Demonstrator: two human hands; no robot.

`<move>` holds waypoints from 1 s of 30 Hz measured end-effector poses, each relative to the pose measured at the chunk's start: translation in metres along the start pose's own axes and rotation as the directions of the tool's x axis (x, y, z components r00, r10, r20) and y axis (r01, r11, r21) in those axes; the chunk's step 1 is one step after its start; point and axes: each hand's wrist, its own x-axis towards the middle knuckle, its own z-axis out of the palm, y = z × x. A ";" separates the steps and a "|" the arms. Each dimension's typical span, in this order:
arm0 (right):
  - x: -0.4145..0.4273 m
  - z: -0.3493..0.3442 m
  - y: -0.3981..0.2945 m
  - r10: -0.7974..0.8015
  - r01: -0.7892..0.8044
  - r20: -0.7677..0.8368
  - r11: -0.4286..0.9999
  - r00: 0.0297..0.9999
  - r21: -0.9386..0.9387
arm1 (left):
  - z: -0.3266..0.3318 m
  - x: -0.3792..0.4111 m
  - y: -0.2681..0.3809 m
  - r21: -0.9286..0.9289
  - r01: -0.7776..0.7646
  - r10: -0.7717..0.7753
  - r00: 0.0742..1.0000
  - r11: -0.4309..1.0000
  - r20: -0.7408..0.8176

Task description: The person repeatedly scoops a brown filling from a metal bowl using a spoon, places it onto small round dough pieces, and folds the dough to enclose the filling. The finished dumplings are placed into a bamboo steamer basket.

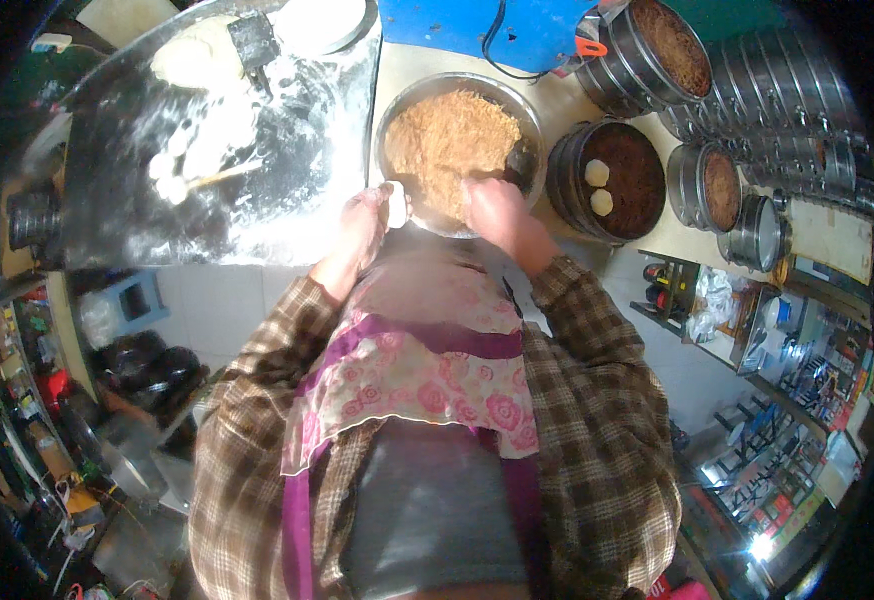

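My left hand (363, 223) holds a flat white piece of dough (396, 205) upright at the near left rim of a metal bowl (386, 112). Shredded orange-brown filling (448, 135) heaps up inside that bowl. Over its near right side, my right hand (498, 212) reaches in with the fingers at the filling; whether they grip anything is hidden. Right of the bowl stands a round metal steamer (566, 180) with a dark brown liner. Two pale round buns (597, 172) sit at the left side of the liner.
Left lies a floured dark work surface (122, 202) with a thin rolling pin (223, 174), small dough pieces (169, 186), a large dough lump (197, 56) and a dark scraper (253, 41). Stacked steamers (771, 82) crowd the right. A blue board (437, 26) with a black cable is behind the bowl.
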 end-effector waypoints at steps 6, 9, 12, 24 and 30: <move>-0.011 0.000 0.003 -0.019 0.045 -0.115 0.971 0.993 0.233 | -0.008 0.010 -0.013 -0.105 -0.037 0.041 0.999 0.994 0.034; -0.021 -0.020 -0.008 -0.034 0.044 -0.035 0.928 0.999 0.370 | -0.011 0.010 -0.012 -0.031 -0.034 0.035 0.999 0.999 0.025; -0.027 -0.021 -0.010 -0.077 0.074 -0.009 0.920 0.997 0.386 | 0.004 -0.005 0.002 0.043 0.007 -0.005 0.999 0.999 -0.048; -0.020 -0.011 -0.017 -0.060 0.055 0.000 0.919 0.998 0.391 | -0.014 0.011 -0.020 0.005 -0.060 0.060 0.997 0.998 0.043; -0.019 0.006 0.009 -0.243 0.228 -0.042 0.817 0.969 0.530 | -0.035 0.035 -0.043 0.011 -0.050 0.049 0.997 0.999 0.059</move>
